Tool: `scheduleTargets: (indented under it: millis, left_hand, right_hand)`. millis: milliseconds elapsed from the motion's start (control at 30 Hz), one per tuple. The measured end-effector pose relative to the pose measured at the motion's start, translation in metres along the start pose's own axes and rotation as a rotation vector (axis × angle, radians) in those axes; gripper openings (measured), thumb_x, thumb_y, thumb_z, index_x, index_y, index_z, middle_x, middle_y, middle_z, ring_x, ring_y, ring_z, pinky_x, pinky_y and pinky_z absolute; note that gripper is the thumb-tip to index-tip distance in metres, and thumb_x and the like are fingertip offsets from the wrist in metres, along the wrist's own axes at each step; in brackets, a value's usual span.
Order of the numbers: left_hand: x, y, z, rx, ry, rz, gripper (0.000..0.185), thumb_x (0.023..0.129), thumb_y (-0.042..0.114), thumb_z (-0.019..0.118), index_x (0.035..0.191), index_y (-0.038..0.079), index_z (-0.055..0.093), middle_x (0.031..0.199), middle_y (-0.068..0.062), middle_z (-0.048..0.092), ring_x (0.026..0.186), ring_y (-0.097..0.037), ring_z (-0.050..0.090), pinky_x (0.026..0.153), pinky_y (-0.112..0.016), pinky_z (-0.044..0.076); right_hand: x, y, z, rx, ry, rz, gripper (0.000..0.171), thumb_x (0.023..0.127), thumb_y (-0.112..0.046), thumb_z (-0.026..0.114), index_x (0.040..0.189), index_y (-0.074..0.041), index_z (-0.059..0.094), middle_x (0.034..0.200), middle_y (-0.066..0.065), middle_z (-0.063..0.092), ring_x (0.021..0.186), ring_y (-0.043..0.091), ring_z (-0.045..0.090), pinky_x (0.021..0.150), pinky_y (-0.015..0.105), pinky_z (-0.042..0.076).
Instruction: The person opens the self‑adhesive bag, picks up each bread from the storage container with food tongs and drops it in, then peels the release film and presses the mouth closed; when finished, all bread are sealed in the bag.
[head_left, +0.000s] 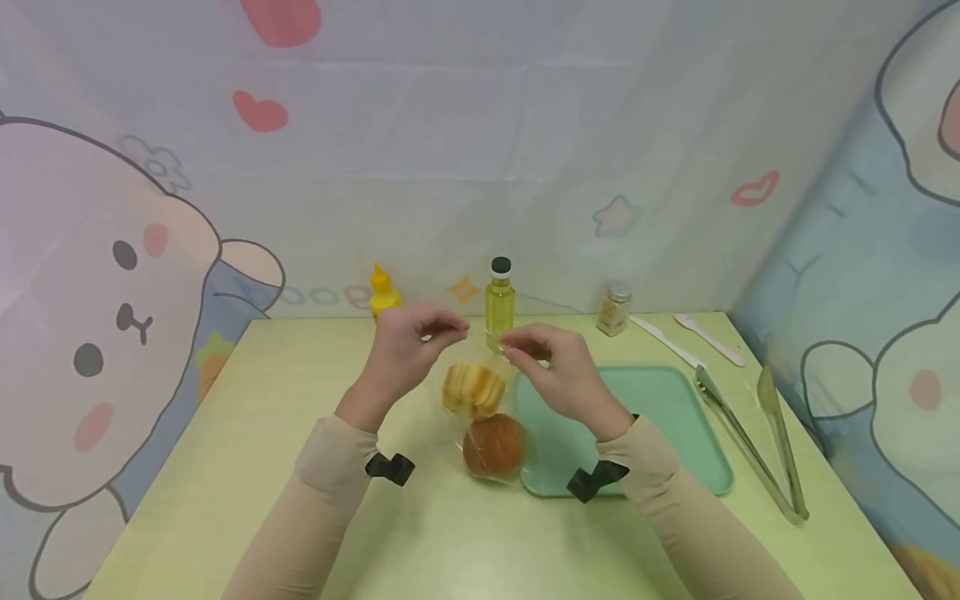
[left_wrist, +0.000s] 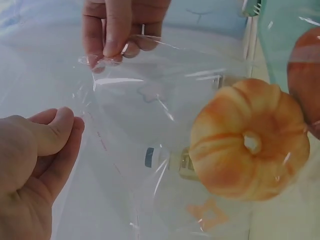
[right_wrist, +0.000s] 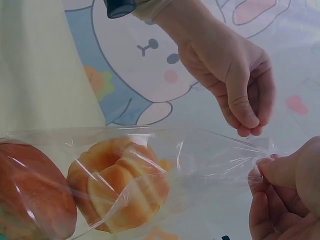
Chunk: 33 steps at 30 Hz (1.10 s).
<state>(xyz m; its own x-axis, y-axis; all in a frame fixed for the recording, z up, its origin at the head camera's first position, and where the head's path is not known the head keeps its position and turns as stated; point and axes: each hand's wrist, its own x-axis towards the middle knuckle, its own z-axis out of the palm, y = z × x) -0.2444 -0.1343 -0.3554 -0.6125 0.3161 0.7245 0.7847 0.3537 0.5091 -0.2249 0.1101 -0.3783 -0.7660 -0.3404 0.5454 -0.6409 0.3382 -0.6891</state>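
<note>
Round brown bun [left_wrist: 306, 75] cut off by the right edge in the left wrist view, and by the left edge in the right wrist view. Clear plastic bag [head_left: 480, 392] barely traceable in the head view. Contents of small glass shaker jar [head_left: 614, 308] too small to tell. Base of yellow squeeze bottle [head_left: 383, 293] hidden behind left hand [head_left: 408, 346]. Right hand [right_wrist: 287, 192] cropped at the right wrist view's corner.

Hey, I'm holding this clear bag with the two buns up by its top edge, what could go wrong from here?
1. Only the right hand pinches the clear plastic bag; the left hand looks free of it, so the film may slip.
2. The ridged golden ring bun and round brown bun weigh the bag down; the thin film might tear.
3. The yellow oil bottle with the black cap stands just behind the hands and might get knocked.
</note>
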Motion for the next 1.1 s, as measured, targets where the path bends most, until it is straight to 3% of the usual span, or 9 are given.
scheduleTargets:
  millis: [133,233,500,733,867,1000,1100]
  left_hand:
    - [-0.001,-0.004,-0.002,0.135,0.015,0.144,0.017,0.082,-0.009,0.084,0.095,0.002,0.082,0.092,-0.009,0.08,0.082,-0.024,0.077,0.075,-0.035,0.063]
    - [-0.003,-0.005,-0.005,0.185,0.01,0.214,0.017,0.082,-0.009,0.084,0.096,0.0,0.081,0.093,-0.011,0.08,0.083,-0.026,0.077,0.076,-0.038,0.064]
    - [-0.006,-0.009,-0.01,0.24,0.009,0.256,0.007,0.089,-0.004,0.078,0.095,-0.003,0.074,0.087,-0.011,0.071,0.076,-0.025,0.069,0.071,-0.034,0.061]
    - [-0.011,-0.016,-0.022,0.262,0.012,0.166,0.011,0.092,0.004,0.078,0.086,0.003,0.068,0.074,-0.005,0.064,0.062,-0.016,0.054,0.059,-0.028,0.046]
    - [-0.015,-0.017,-0.03,0.15,0.01,0.042,0.008,0.088,-0.001,0.081,0.088,0.003,0.075,0.073,-0.002,0.071,0.061,-0.015,0.065,0.059,-0.019,0.05]
    - [-0.02,-0.016,-0.04,0.037,0.023,-0.111,0.011,0.086,-0.005,0.082,0.095,0.0,0.081,0.082,-0.008,0.079,0.07,-0.023,0.075,0.067,-0.015,0.056]
    - [-0.023,-0.017,-0.047,0.002,0.036,-0.154,0.014,0.084,-0.008,0.083,0.096,-0.001,0.083,0.088,-0.012,0.08,0.074,-0.023,0.078,0.072,-0.017,0.059]
  right_hand:
    - [0.0,0.001,-0.001,0.013,0.002,-0.004,0.017,0.099,-0.001,0.072,0.115,0.001,0.076,0.105,0.012,0.078,0.09,0.023,0.077,0.082,0.034,0.063]
    - [0.0,0.001,-0.001,0.021,0.005,-0.01,0.017,0.098,0.0,0.072,0.115,0.002,0.076,0.105,0.014,0.078,0.09,0.023,0.077,0.082,0.034,0.063]
    - [0.001,0.003,-0.004,0.0,0.014,-0.01,0.017,0.099,-0.001,0.071,0.115,0.002,0.076,0.104,0.012,0.078,0.087,0.023,0.076,0.082,0.035,0.063]
    - [0.002,0.006,-0.007,0.009,0.023,0.017,0.018,0.099,-0.002,0.071,0.117,0.001,0.076,0.106,0.013,0.078,0.088,0.023,0.076,0.082,0.033,0.063]
    - [0.002,0.007,-0.009,0.006,0.031,0.03,0.018,0.099,-0.001,0.071,0.116,0.0,0.076,0.104,0.012,0.078,0.087,0.023,0.076,0.081,0.032,0.063]
    - [0.002,0.008,-0.01,0.003,0.038,0.038,0.017,0.099,-0.001,0.071,0.115,0.0,0.077,0.104,0.013,0.078,0.086,0.023,0.076,0.081,0.032,0.063]
    - [0.003,0.009,-0.011,-0.006,0.043,0.042,0.017,0.099,-0.001,0.071,0.115,0.001,0.076,0.104,0.014,0.078,0.087,0.024,0.076,0.08,0.032,0.063]
